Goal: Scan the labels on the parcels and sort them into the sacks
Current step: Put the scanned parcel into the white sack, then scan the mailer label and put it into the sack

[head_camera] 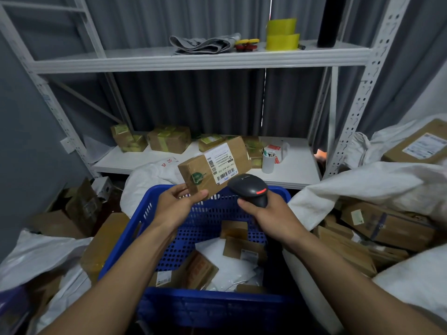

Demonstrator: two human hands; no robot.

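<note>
Parcel (215, 166) above basket (169, 209), scanner (251, 189) right.

Both my bare arms reach forward side by side. My left hand (179, 203) pinches a parcel (193, 171) by its near corner, thumb on top; my right hand (264, 213) curls around a scanner (250, 188) handle.

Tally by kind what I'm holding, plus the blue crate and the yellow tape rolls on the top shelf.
parcel, in left hand: 1
scanner, in right hand: 1
blue crate: 1
yellow tape rolls: 2
Total: 5
</note>
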